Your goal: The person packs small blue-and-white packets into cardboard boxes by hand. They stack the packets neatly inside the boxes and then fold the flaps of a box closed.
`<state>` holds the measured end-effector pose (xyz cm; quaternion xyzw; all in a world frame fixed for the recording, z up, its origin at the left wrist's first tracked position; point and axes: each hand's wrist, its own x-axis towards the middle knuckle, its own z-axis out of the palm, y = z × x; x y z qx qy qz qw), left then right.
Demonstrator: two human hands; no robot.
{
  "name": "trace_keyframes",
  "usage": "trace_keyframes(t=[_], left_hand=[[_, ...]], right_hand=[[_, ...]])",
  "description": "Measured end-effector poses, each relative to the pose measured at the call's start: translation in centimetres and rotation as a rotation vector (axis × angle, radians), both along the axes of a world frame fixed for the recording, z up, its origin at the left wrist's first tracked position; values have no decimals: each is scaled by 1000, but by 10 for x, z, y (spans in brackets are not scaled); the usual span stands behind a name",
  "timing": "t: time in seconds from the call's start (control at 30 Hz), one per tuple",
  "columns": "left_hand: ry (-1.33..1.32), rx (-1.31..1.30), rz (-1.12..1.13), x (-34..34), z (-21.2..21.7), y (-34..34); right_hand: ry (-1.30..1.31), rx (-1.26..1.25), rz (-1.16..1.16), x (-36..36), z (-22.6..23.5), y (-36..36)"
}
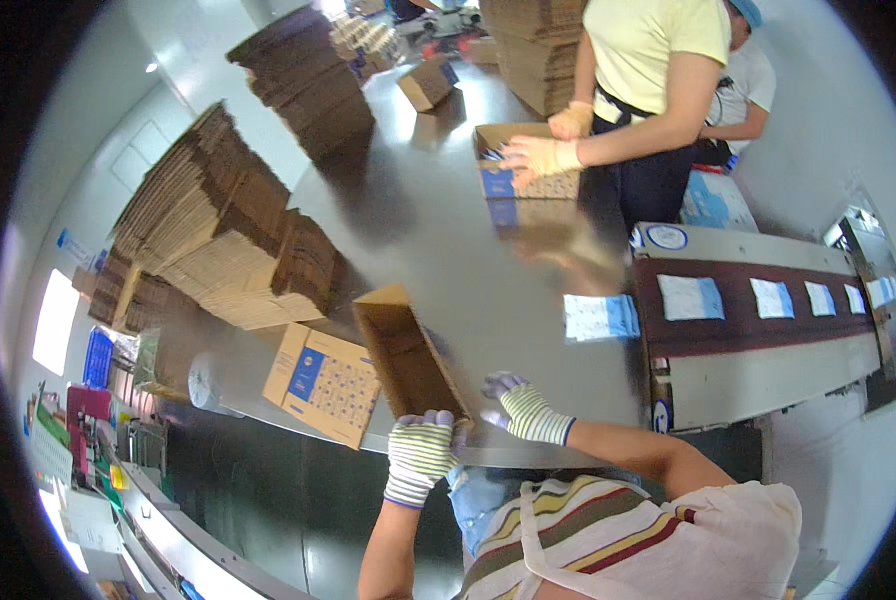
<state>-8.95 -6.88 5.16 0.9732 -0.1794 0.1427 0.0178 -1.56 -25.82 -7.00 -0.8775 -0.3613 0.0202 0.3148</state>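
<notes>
An open cardboard carton (413, 350) stands on the steel table near its front edge, with its brown inside showing. My left hand (423, 452), in a white striped glove with purple fingertips, is closed over the carton's near edge. To the right of the carton, my right hand (524, 408) wears the same kind of glove; its fingers are apart and hold nothing. Left of the open carton lies a tan cardboard panel (325, 384) printed in blue; whether it joins the carton I cannot tell. A white and blue packet (601, 317) lies beyond my right hand.
Tall stacks of flattened cartons (203, 215) line the table's left side. A conveyor (738, 300) at the right carries several packets. Across the steel table (438, 225), a gloved co-worker reaches into a filled carton (530, 185). Another carton (428, 84) stands farther back.
</notes>
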Motion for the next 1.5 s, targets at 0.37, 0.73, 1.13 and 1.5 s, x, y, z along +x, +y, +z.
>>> trace_keyframes(t=[0.37,0.73,1.13,1.5], left_hand=[[-236,-107,208,-7,-12,-4],[-177,-37,253,1,-9,-19],[-127,-25,257,3,-5,-22],[-219,2,228,4,-7,-25]], right_hand=[[-112,-82,117,-19,-3,-13],[-107,-100,116,-13,2,-11],[-84,-99,118,-13,2,-8],[-106,4,110,-13,-5,-12]])
